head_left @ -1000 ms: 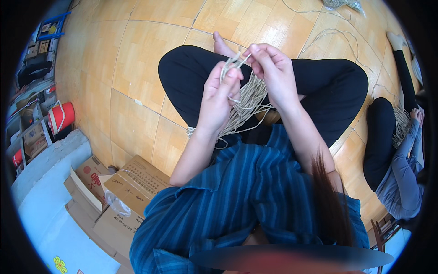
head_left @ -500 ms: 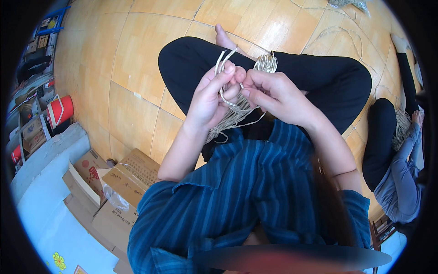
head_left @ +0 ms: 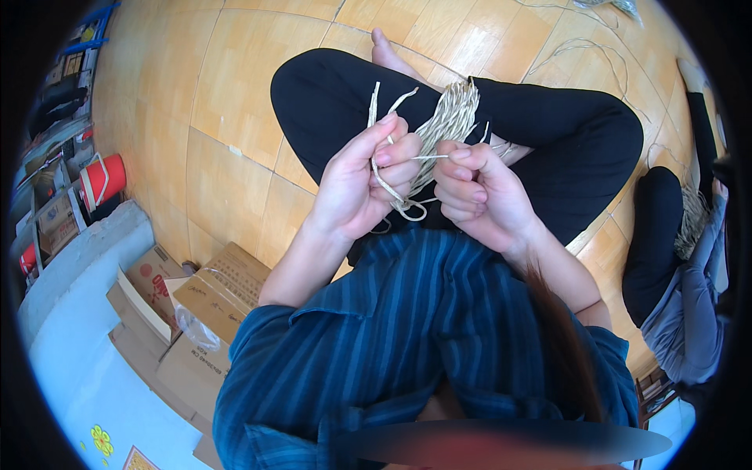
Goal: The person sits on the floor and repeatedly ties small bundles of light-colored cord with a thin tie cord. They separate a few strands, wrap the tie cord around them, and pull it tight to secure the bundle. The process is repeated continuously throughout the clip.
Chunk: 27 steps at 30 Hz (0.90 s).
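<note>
A bundle of pale beige braided cord (head_left: 453, 110) lies across my lap between my crossed legs. My left hand (head_left: 364, 168) is closed on strands of this cord; two loose ends stick up above its thumb, and a loop hangs below the fingers. Pinched between thumb and fingers of my right hand (head_left: 479, 180) is a strand, its short tip poking up past the thumb. A thin length of cord runs straight across the small gap between both hands. Part of the bundle is hidden behind my fingers.
Wood-patterned floor tiles (head_left: 251, 78) spread around me. Cardboard boxes (head_left: 215, 301) stand at the lower left by a low blue wall (head_left: 86, 251). A red bucket (head_left: 103, 178) is near cluttered shelves. At right sits another person (head_left: 681, 290) with similar cord. A loose strand (head_left: 595, 48) lies on the floor.
My hands have moved apart from a close overlap, drawing a strand out straight between them. My right hand has turned and come down a little. More of the cord bundle shows now.
</note>
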Motion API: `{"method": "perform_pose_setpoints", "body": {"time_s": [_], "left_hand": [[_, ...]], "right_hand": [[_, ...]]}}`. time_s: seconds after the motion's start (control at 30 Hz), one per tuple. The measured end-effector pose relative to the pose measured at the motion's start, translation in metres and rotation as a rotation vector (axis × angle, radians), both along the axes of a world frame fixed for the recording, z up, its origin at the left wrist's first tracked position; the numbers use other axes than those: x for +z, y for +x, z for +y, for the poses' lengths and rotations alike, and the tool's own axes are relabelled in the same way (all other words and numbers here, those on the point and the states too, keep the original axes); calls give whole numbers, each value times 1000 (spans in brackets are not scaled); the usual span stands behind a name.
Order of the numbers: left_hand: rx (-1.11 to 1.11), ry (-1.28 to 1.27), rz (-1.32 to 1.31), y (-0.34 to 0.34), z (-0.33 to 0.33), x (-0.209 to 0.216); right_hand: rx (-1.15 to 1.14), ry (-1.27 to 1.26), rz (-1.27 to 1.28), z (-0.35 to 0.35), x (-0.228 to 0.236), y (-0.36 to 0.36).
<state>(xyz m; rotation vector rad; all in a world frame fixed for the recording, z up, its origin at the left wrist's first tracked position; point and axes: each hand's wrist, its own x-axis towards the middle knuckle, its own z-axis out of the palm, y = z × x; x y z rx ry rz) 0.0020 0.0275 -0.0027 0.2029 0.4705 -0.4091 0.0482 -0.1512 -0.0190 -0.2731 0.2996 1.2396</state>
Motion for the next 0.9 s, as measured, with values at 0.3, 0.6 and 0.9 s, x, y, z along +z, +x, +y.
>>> {"method": "perform_pose_setpoints", "body": {"time_s": [0.3,0.6,0.9], "left_hand": [[59,-70,54,-6,-10,-7],[-2,756,-141,-17,-11,-9],[520,677,-72,-7,14,-29]], "right_hand": [[-135,50,129,-7,3,-9],[39,-145,-544,-5,-13,1],[215,-1089,-1585,12,-80,88]]}}
